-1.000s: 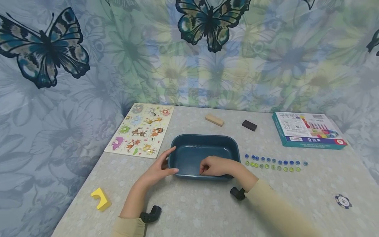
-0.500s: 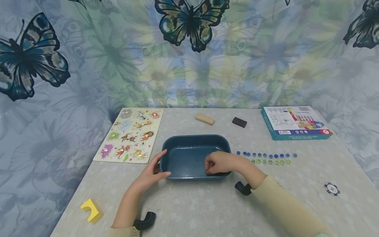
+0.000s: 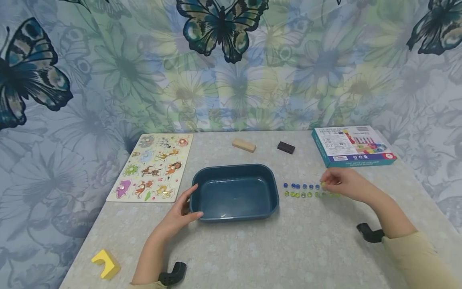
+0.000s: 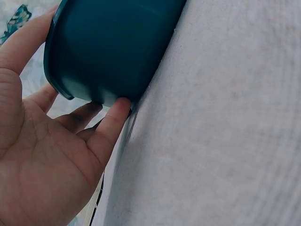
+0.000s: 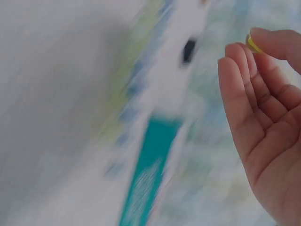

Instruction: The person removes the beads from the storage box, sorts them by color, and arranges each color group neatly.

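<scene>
My left hand [image 3: 177,212] holds the left end of a dark blue plastic tub [image 3: 234,218], with the thumb at the near corner and the fingers along the end wall. In the left wrist view, fingertips touch the outer wall of the tub [image 4: 113,52]. Above the right part of two rows of small glass beads, my right hand [image 3: 348,184] pinches a yellow-green bead [image 5: 254,43] between thumb and forefinger. Blue beads [image 3: 304,186] form the far row; yellow-green beads [image 3: 303,195] form the near one. The hand hides part of both rows.
An animal puzzle board [image 3: 151,168] lies left of the tub. Behind are a tan wooden block [image 3: 244,145] and a black block [image 3: 286,147]. A teal-edged game box [image 3: 353,146] stands back right, and a yellow arch block [image 3: 106,265] front left.
My right hand has left the tub's interior and moved right, over the bead rows, where it now pinches a yellow-green bead. The left hand stays at the tub; the head view has shifted.
</scene>
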The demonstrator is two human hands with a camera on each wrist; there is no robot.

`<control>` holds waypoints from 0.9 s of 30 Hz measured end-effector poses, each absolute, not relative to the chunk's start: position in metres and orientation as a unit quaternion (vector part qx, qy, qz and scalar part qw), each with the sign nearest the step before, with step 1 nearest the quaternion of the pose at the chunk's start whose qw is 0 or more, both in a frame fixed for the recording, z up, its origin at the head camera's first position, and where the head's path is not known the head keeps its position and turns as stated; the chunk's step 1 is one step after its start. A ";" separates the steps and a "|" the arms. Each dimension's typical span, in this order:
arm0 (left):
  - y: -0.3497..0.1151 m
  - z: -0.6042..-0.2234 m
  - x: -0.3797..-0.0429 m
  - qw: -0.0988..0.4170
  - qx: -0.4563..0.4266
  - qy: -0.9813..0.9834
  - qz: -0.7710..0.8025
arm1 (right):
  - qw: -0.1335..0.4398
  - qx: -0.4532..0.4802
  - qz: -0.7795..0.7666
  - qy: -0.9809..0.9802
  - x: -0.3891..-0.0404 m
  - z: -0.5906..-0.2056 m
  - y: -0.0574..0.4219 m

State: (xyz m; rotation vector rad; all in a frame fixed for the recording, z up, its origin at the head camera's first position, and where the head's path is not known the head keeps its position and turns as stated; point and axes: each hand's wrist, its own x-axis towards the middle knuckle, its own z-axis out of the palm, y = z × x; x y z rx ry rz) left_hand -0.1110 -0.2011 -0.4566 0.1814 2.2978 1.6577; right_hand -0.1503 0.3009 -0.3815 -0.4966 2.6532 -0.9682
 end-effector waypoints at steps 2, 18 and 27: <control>-0.202 -0.456 -0.110 0.150 0.063 0.802 0.574 | 0.128 -0.142 -0.309 0.932 -0.147 -0.390 0.328; -0.198 -0.453 -0.112 0.150 0.061 0.806 0.569 | 0.179 -0.042 -0.223 0.957 -0.147 -0.431 0.390; -0.196 -0.452 -0.111 0.155 0.059 0.802 0.575 | 0.170 -0.043 -0.215 0.961 -0.143 -0.422 0.385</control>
